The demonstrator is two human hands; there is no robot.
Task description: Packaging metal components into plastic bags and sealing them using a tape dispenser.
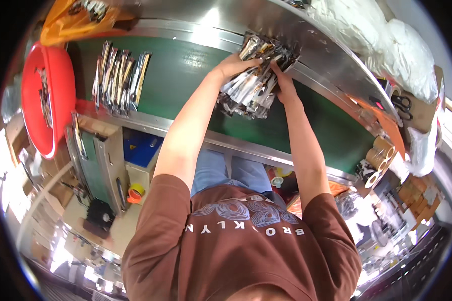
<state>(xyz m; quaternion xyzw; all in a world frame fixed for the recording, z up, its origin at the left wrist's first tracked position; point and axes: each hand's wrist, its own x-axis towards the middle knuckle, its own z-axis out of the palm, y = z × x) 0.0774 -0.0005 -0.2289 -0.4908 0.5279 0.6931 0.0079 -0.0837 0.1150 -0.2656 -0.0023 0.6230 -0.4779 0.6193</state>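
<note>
Both my arms reach forward over a green conveyor belt (186,75) with steel side rails. My left hand (236,64) lies on top of a bundle of shiny silver and black packets (248,93) and grips its upper left part. On the right side of the same bundle, my right hand (285,86) pinches it with the fingers tucked among the packets. The bundle rests against the far steel rail (331,65), fanned out toward me. A second row of similar packets (118,78) lies on the belt to the left, apart from both hands.
A red plastic basin (52,95) holding a few packets stands at the belt's left end, with an orange bag (70,20) beyond it. White plastic bags (402,45), black scissors (402,103) and rolls of tape (379,160) sit at the right. Below the belt are boxes and clutter.
</note>
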